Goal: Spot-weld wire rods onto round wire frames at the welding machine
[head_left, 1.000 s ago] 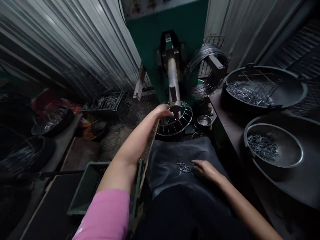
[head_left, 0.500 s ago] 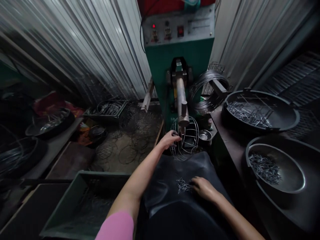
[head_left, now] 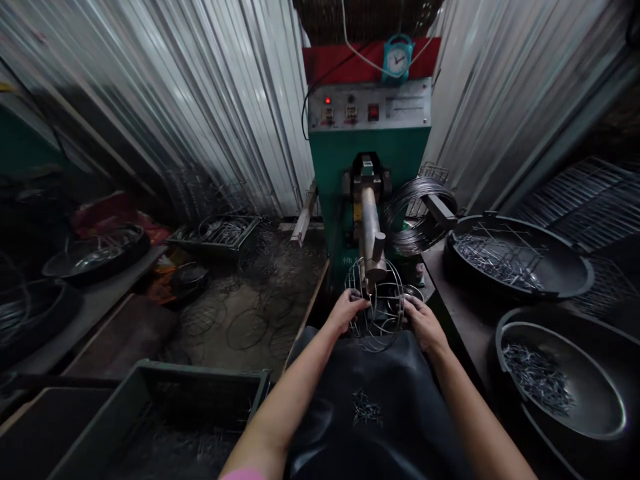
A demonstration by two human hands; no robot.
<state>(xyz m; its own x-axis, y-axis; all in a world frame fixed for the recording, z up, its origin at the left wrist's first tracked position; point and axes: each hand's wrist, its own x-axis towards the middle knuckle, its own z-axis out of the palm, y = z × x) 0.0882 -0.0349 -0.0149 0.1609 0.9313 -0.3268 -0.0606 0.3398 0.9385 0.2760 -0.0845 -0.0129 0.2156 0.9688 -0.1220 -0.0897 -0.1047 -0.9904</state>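
Gripping a round wire cage (head_left: pixel 380 325) from both sides, the person has it just below the tip of the metal arm (head_left: pixel 371 213) that juts from the green machine (head_left: pixel 330 160). From where I stand, the left hand (head_left: pixel 349 311) has its fingers closed on the cage's left side, close by that tip, and the right hand (head_left: pixel 420 322) has its fingers bent round the opposite rim. A small heap of short metal pieces (head_left: pixel 367 408) lies on the dark apron (head_left: pixel 320 427), apart from both hands. Off to the right is a bench (head_left: pixel 469 330): toward its far end sits a black pan (head_left: pixel 567 267) of metal rods, and nearer, by its left edge, a bowl (head_left: pixel 595 380) with more short pieces. A coil of wire (head_left: pixel 417 230) hangs beside the machine. On the other side, a green crate (head_left: pixel 200 375) stands close to the left forearm.
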